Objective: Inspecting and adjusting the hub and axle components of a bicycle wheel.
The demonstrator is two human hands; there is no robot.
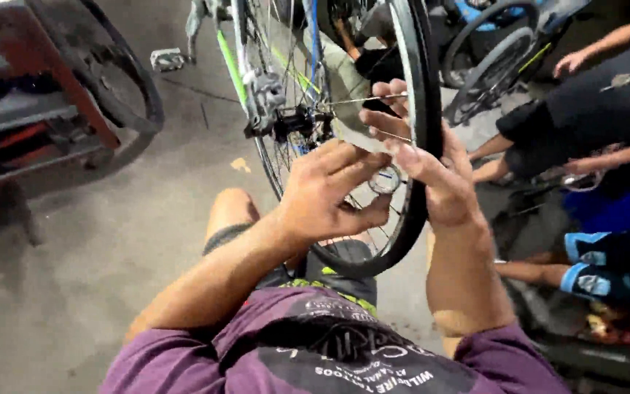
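**A:** ok head cam, what's the wheel (418, 146) look like?

**B:** Black tyre, thin and narrow, on a silver rim with skinny metal spokes. It stands upright right in front of the person, upper middle of the shot, bottom edge down just above their knee. The hub (294, 122) is dark, with a grey metal part beside it, and there's a green and blue bike frame (229, 58) behind the spokes.

**A:** and the hands?

**B:** Left hand (327, 191) is on the near side of the spokes, fingers curled loosely, thumb and fingertips pinching a small round silver tool (386, 179) against the spokes. Right hand (424, 164) reaches round the tyre from the right, palm against the rubber, fingers half curled through onto a spoke (370, 99). So both are partly closed with something in them.

**A:** anything else around?

**B:** Grey concrete floor (111, 248), a red metal stand (45, 87) top left with a loose tyre (136, 87) leaning on it. On the right, other people in dark and blue clothes, and another bike wheel (486, 55) up top.
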